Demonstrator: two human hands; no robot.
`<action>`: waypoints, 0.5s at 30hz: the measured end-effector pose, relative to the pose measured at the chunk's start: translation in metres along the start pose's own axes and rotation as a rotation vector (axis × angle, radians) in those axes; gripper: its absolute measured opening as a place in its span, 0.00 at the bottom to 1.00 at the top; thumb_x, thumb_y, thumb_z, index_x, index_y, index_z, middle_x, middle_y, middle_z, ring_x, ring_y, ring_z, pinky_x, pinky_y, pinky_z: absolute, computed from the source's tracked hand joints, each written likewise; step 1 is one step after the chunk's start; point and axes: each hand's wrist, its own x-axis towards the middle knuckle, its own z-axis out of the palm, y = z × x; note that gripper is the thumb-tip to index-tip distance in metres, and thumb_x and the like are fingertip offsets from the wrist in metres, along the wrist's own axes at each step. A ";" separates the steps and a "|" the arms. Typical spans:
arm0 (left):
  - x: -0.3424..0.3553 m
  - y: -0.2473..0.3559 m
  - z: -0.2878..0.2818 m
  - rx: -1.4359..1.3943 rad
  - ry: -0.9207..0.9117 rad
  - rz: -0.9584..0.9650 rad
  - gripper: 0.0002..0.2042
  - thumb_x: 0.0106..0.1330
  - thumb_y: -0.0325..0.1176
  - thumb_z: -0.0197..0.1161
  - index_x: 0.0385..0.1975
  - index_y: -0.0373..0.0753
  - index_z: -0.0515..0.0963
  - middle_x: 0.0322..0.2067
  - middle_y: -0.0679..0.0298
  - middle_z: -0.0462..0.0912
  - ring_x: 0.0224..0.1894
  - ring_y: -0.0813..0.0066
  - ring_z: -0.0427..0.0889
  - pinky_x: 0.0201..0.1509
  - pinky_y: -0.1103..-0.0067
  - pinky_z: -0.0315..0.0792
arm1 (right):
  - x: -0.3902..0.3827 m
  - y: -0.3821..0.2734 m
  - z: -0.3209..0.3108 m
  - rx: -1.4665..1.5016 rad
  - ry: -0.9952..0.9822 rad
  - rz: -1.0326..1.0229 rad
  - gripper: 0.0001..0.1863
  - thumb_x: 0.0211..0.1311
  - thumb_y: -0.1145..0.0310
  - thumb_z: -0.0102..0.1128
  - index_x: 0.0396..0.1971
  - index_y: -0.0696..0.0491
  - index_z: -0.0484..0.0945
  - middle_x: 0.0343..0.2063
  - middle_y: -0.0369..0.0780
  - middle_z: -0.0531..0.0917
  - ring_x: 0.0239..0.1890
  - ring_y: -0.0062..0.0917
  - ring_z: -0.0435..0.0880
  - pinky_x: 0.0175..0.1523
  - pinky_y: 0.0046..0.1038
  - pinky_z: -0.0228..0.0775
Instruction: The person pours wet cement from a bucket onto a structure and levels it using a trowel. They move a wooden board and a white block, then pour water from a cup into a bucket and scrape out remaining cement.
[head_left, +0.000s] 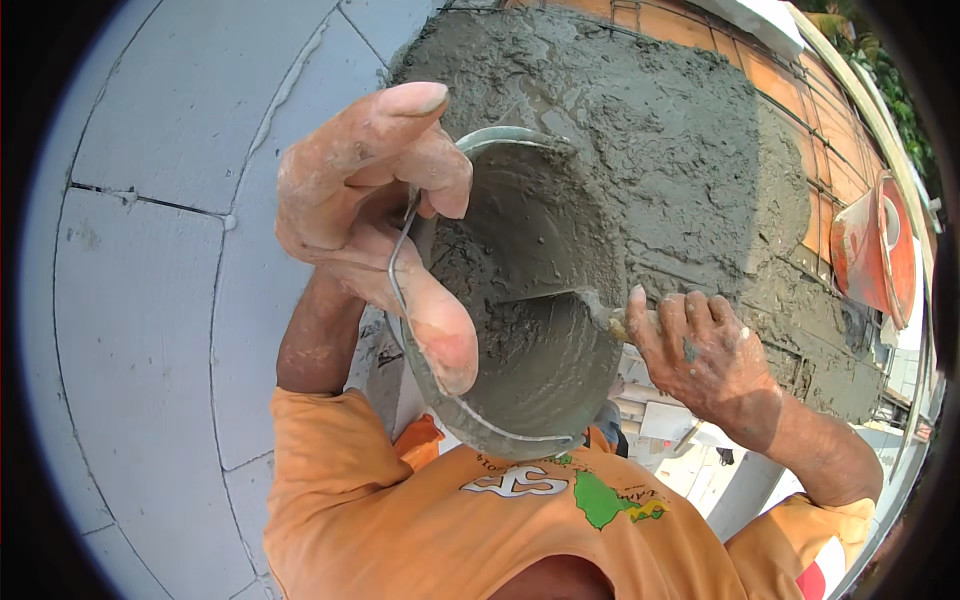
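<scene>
My left hand, dusted with dried mortar, grips a grey bucket at its left side, where the thin wire handle runs between thumb and fingers. The bucket tilts with its mouth toward me, and wet grey mortar coats its inner wall. My right hand is wrapped round the short handle of a trowel. Its blade reaches inside the bucket, against the mortar, and its lower part is hard to make out.
Wet mortar lies spread beyond the bucket, over orange boards with steel rebar. At the far right sits an orange mortar-smeared bucket. Pale blocks with thin joints fill the left side. Greenery shows top right.
</scene>
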 end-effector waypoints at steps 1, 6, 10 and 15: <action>-0.001 -0.001 0.001 -0.010 0.018 0.011 0.59 0.31 0.60 0.72 0.64 0.29 0.55 0.21 0.64 0.73 0.22 0.78 0.73 0.22 0.81 0.72 | -0.004 -0.001 -0.001 0.038 0.017 -0.015 0.21 0.56 0.68 0.58 0.49 0.61 0.74 0.25 0.36 0.74 0.29 0.23 0.76 0.30 0.23 0.70; 0.007 0.002 0.020 -0.134 0.156 0.058 0.56 0.31 0.59 0.74 0.58 0.23 0.61 0.19 0.65 0.73 0.19 0.81 0.71 0.19 0.85 0.64 | 0.017 0.005 -0.008 -0.008 0.128 0.181 0.24 0.53 0.70 0.60 0.52 0.60 0.72 0.28 0.37 0.74 0.30 0.22 0.75 0.30 0.23 0.72; 0.009 0.001 0.020 -0.191 0.189 0.094 0.54 0.30 0.59 0.76 0.52 0.19 0.67 0.18 0.66 0.73 0.18 0.84 0.70 0.17 0.89 0.57 | 0.000 -0.012 0.029 0.054 0.126 0.082 0.25 0.52 0.71 0.59 0.53 0.58 0.72 0.27 0.36 0.73 0.30 0.22 0.75 0.31 0.23 0.71; 0.003 0.002 0.007 -0.041 0.106 0.136 0.54 0.29 0.59 0.76 0.53 0.19 0.66 0.18 0.66 0.73 0.18 0.83 0.69 0.17 0.89 0.58 | -0.013 -0.007 0.013 0.042 0.128 0.042 0.26 0.52 0.70 0.59 0.54 0.58 0.72 0.27 0.36 0.73 0.30 0.21 0.74 0.32 0.24 0.69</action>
